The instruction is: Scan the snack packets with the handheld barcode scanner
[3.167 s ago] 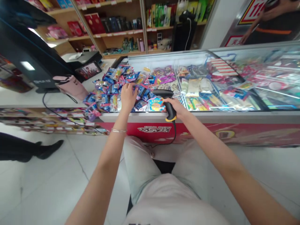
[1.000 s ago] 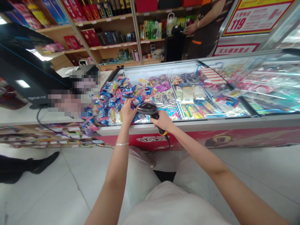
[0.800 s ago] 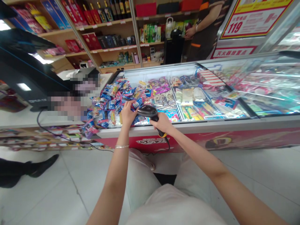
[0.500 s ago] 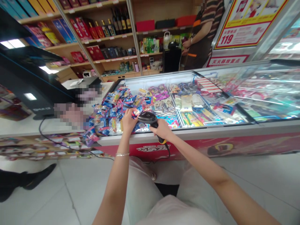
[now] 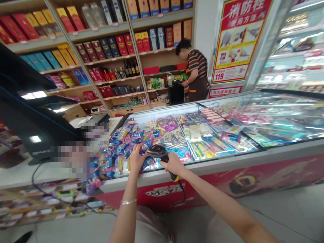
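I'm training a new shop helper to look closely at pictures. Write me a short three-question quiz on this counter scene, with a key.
1. What does the right hand of the camera wearer hold?
2. True or false: the left hand of the camera wearer holds a second tool of the same kind.
3. Which number is printed low on the large red sign?
a) 110
b) 119
c) 911

Key
1. A black handheld scanner with yellow trim.
2. False: it is at the heap of wrapped packets; whether it grips one is hard to tell.
3. b
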Available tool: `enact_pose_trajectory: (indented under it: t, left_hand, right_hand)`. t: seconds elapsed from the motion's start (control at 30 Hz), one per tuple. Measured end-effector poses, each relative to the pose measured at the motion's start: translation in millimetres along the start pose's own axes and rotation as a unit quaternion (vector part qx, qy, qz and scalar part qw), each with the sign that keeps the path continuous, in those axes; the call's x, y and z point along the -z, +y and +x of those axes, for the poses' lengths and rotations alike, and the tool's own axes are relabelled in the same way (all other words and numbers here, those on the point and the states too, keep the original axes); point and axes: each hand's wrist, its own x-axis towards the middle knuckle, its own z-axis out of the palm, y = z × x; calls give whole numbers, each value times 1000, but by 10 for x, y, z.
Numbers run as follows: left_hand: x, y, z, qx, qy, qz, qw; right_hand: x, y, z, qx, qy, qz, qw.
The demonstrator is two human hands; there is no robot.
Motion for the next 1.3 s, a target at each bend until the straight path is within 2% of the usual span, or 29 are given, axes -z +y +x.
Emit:
enact_pose_trajectory:
  t: [0.17, 0.33, 0.43, 0.57, 0.73, 0.87, 0.97, 1.07, 1.2, 1.3]
  left_hand:
    - [-36, 79, 50, -4, 42, 8, 999]
    - [-280, 439, 153, 11, 30, 3, 999]
    - [-532, 789, 207, -16, -6, -37, 999]
    - [-927, 1357, 248, -57, -76, -87, 992]
    - [-1455, 2126, 276, -87, -166, -118, 975]
    - [-1864, 2687, 269, -119, -210, -164, 957]
    - [-2112, 3008, 233, -132, -228, -192, 946]
    - [-2292, 3213, 183, -142, -224, -193, 945]
    - [-2446, 3318, 132, -187, -176, -149, 955]
    - [-2517, 3321, 114, -227, -179, -129, 949]
  right_hand:
    - [185, 106, -35, -20, 4, 52, 998]
    - [540, 363, -64, -70, 40, 137, 987]
    - [847, 627, -101, -96, 88, 195, 972]
    - [1362, 1004, -224, -135, 164, 229, 950]
    - [2022, 1371, -457, -159, 273, 290, 903]
    - [2404, 1595, -623, -168, 340, 305, 873]
    - [2578, 1744, -694, -175, 377, 326, 849]
    - [2686, 1873, -716, -185, 405, 350, 824]
    - [2764, 1980, -713, -202, 428, 375, 797]
    - [2780, 1995, -719, -213, 429, 388, 787]
